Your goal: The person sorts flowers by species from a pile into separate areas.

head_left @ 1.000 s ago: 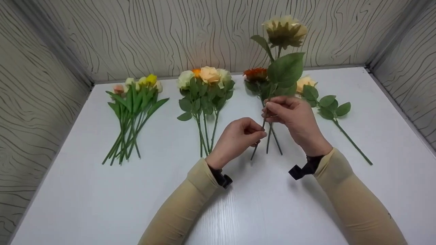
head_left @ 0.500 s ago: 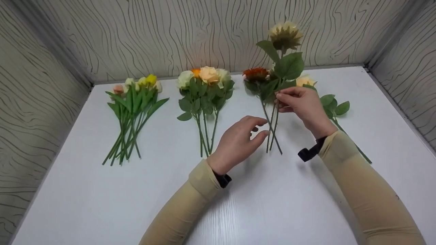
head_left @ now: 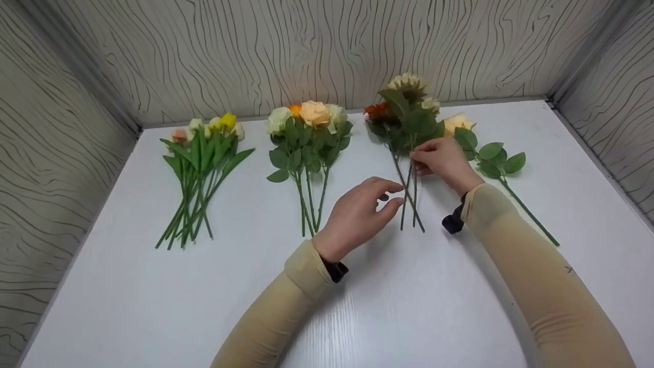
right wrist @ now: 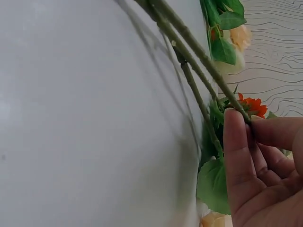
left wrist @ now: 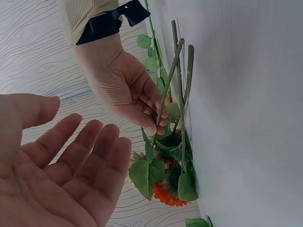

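My right hand [head_left: 445,162] pinches the stem of a cream flower [head_left: 406,84] between thumb and fingers, just under its broad leaves. That bloom leans over a dark orange flower [head_left: 376,112] and another pale flower [head_left: 430,105] on the table. In the right wrist view the pinched stem [right wrist: 204,59] runs alongside two other stems. Their lower ends cross in the head view. My left hand [head_left: 357,217] is held with relaxed fingers beside these stems and holds nothing. The left wrist view shows its palm and spread fingers [left wrist: 90,146] apart from the stems.
A single peach rose [head_left: 458,124] lies to the right, its stem slanting toward the front. In the middle is a bunch of roses [head_left: 314,113], and farther left a bunch of tulips [head_left: 196,153]. A patterned wall [head_left: 255,56] stands behind the white table [head_left: 153,306].
My left hand has let go of the stem and its fingers have loosened. My right hand has lowered the cream flower onto the other two, tilting its bloom down from upright.
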Available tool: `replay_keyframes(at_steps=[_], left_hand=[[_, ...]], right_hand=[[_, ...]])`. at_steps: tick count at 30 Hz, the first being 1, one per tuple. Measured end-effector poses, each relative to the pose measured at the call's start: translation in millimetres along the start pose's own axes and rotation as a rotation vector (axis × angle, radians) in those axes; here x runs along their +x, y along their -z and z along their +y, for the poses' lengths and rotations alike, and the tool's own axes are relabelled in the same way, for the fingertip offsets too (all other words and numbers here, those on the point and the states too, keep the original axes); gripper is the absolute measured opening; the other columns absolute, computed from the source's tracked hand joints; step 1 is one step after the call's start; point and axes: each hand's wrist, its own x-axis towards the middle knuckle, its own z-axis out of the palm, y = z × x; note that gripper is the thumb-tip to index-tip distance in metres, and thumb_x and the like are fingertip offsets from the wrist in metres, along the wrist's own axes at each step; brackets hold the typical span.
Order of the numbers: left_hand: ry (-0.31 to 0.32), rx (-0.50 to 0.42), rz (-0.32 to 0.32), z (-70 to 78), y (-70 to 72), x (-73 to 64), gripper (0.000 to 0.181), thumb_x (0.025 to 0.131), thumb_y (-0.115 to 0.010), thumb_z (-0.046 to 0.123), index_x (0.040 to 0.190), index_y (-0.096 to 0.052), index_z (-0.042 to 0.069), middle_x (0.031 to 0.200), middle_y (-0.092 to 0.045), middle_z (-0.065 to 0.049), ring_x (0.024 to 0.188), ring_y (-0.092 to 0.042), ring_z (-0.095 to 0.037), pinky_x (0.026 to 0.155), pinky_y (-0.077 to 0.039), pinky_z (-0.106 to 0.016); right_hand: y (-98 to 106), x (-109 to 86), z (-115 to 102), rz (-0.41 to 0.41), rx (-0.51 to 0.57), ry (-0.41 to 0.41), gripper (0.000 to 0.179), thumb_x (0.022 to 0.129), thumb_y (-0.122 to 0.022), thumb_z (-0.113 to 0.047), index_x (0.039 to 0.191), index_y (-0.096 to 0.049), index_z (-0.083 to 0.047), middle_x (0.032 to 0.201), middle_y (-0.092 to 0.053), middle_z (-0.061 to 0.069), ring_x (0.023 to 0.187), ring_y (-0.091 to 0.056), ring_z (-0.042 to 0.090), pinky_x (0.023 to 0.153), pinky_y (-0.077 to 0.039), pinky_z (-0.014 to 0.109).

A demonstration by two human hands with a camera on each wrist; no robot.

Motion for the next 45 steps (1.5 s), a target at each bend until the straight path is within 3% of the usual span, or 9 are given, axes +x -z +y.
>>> replay_keyframes(at_steps=[10,16,20,25,31,35,39,45], left_hand=[[-0.003,-0.025,-0.011,2.1,-3.6,-0.3,0.03,0.105,-0.061,0.031,0.13,-0.069,0.016,0.125,-0.067,0.003,0.108,-0.065,-0.013,0.086,-0.051,-0.022],[-0.013,-0.015,-0.017,3.7,-4.4,-0.6,0.03,0.105,-0.06,0.032,0.13,-0.069,0.017,0.125,-0.067,0.002,0.108,-0.065,-0.011,0.086,-0.051,-0.022],[-0.014,0.025,-0.023,5.3,-5.2,-0.6,0.031,0.105,-0.061,0.032,0.131,-0.068,0.017,0.126,-0.066,0.004,0.11,-0.065,-0.013,0.087,-0.051,-0.025],[-0.038,0.085,-0.022,5.9,-7.3,-0.5,0.031,0.105,-0.061,0.03,0.131,-0.068,0.015,0.126,-0.067,0.003,0.11,-0.065,-0.013,0.087,-0.052,-0.025],[-0.043,0.1,-0.031,5.0,-9.0,-0.8,0.03,0.105,-0.061,0.03,0.13,-0.069,0.015,0.125,-0.067,0.001,0.108,-0.065,-0.013,0.087,-0.053,-0.026],[-0.034,0.094,-0.04,4.2,-9.3,-1.8,0.029,0.105,-0.061,0.029,0.129,-0.069,0.015,0.125,-0.067,0.0,0.109,-0.065,-0.015,0.088,-0.053,-0.028],[-0.024,0.09,-0.051,3.6,-9.3,-2.4,0.029,0.104,-0.062,0.03,0.129,-0.07,0.016,0.124,-0.067,0.002,0.109,-0.065,-0.015,0.089,-0.053,-0.028],[-0.03,0.09,-0.051,3.5,-9.5,-2.8,0.028,0.104,-0.062,0.03,0.128,-0.071,0.017,0.122,-0.068,0.004,0.107,-0.065,-0.013,0.088,-0.053,-0.026]], right_hand=[[5,-6.4,6,0.0,0.052,-0.035,0.039,0.101,-0.068,-0.025,0.123,-0.069,0.007,0.101,-0.071,0.015,0.08,-0.071,0.017,0.074,-0.061,0.031],[24,-13.7,9,0.007,0.021,-0.032,0.041,0.102,-0.066,-0.028,0.124,-0.067,0.006,0.109,-0.071,0.018,0.084,-0.072,0.018,0.079,-0.061,0.034],[53,-19.6,15,0.028,-0.101,-0.034,0.04,0.102,-0.064,-0.027,0.124,-0.066,0.007,0.112,-0.068,0.019,0.084,-0.07,0.016,0.078,-0.06,0.033],[95,-35.1,32,0.052,-0.356,-0.044,0.032,0.102,-0.062,-0.025,0.113,-0.067,0.005,0.094,-0.068,0.015,0.076,-0.064,0.02,0.066,-0.055,0.035],[132,-60.3,58,-0.016,-0.497,-0.1,0.031,0.099,-0.064,-0.028,0.1,-0.062,0.004,0.085,-0.067,0.011,0.075,-0.06,0.024,0.063,-0.047,0.038],[138,-69.1,70,-0.082,-0.516,-0.156,0.039,0.096,-0.071,-0.036,0.102,-0.064,0.002,0.084,-0.066,0.008,0.077,-0.061,0.023,0.064,-0.047,0.038],[136,-72.5,78,-0.082,-0.549,-0.13,0.035,0.095,-0.07,-0.029,0.104,-0.066,0.005,0.08,-0.065,0.007,0.073,-0.06,0.022,0.064,-0.046,0.036],[138,-79.0,81,-0.027,-0.646,-0.073,0.015,0.087,-0.06,-0.013,0.081,-0.067,-0.001,0.064,-0.057,0.002,0.061,-0.053,0.021,0.059,-0.042,0.035]])
